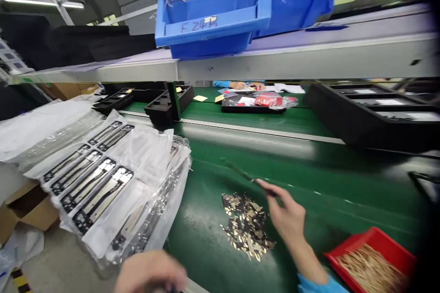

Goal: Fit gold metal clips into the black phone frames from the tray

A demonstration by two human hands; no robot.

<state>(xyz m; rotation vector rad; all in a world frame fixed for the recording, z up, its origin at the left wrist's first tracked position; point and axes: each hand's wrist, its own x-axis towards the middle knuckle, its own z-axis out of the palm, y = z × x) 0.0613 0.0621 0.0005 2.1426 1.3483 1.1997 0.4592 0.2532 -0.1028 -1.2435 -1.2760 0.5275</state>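
My right hand (287, 213) is closed around the dark handle of a thin, tweezer-like tool (248, 176), whose blurred tip points up and left over the green work surface (206, 219). Just left of and below that hand lies a loose heap of small dark and gold-coloured parts (247, 226). My left hand (151, 272) is at the bottom edge, smeared by motion, with its fingers curled. Something dark shows under its fingertips, too blurred to name. Beyond it, flat black-and-metal strip parts (103, 190) lie in rows on white wrapping sheets (144, 151).
A red bin (364, 238) of thin tan sticks stands at lower right. Blue bins (213, 13) sit on the overhead shelf (292, 62). Black trays (374, 119) stand at right. Across the bench, a co-worker's hands (240, 85) are behind a tray with red packets (268, 100).
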